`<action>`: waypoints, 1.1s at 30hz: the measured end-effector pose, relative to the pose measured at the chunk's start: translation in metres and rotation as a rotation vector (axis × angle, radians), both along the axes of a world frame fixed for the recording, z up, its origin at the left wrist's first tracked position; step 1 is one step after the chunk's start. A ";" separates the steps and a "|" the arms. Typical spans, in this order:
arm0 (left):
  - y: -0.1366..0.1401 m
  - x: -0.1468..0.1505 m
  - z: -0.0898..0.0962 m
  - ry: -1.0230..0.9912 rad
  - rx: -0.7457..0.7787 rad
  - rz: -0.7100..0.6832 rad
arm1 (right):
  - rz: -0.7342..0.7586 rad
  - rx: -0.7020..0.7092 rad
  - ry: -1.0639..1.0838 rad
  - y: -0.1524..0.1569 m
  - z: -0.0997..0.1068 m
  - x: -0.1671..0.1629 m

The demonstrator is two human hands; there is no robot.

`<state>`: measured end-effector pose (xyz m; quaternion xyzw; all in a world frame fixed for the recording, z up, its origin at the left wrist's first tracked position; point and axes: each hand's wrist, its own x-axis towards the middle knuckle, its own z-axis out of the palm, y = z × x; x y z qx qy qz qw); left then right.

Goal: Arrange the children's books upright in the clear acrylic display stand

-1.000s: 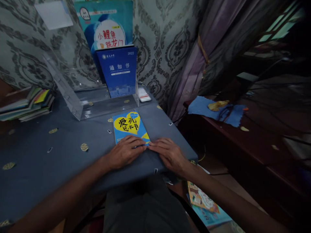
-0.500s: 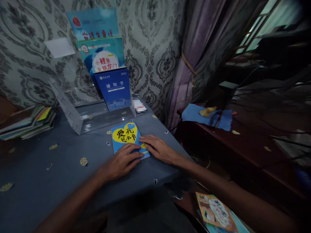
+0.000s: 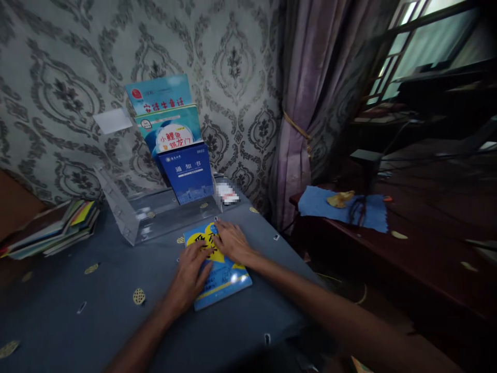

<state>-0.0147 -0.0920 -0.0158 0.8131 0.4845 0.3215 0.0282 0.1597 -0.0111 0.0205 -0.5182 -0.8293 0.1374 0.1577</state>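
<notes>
A blue book [image 3: 223, 282] with a yellow heart and black characters on its cover lies flat on the table. My left hand [image 3: 192, 268] rests on its left side, fingers spread over the heart. Across the upper right of the cover lies my right hand [image 3: 233, 241], its fingers stretched out. Both hands hide part of the lettering. Just behind the book stands a clear acrylic book rack [image 3: 178, 223]. It holds a dark blue booklet [image 3: 188, 176] in front, a teal book [image 3: 171, 127] behind that, and a light blue book [image 3: 159, 93] at the back.
At the left lies a stack of books and papers [image 3: 73, 228]. A blue cloth [image 3: 314, 204] with a yellowish item [image 3: 340, 199] lies on a dark red table [image 3: 419, 259] to the right. Behind stand a patterned wall [image 3: 233, 57] and a tied purple curtain [image 3: 306, 83].
My hands have slid from the book's lower part up to its heart, uncovering the bottom of the cover. The camera view has tilted up, so the rack sits lower in the picture.
</notes>
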 end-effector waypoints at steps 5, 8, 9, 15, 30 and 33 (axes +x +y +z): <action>0.020 -0.029 -0.028 -0.006 -0.098 0.376 | 0.031 0.050 0.018 -0.001 -0.019 -0.001; 0.023 -0.032 -0.036 -0.063 -0.152 0.360 | 0.047 0.070 0.057 0.003 -0.030 -0.001; 0.023 -0.031 -0.037 -0.094 -0.165 0.346 | 0.049 0.076 0.073 0.005 -0.032 -0.001; 0.022 -0.029 -0.038 -0.457 -0.269 0.323 | 0.050 0.109 0.127 0.008 -0.040 -0.003; 0.017 0.011 -0.007 -1.066 -0.327 0.117 | 0.014 0.113 0.043 0.012 -0.052 -0.006; 0.018 0.016 -0.007 -1.131 -0.328 0.141 | 0.027 0.141 0.069 0.012 -0.054 -0.005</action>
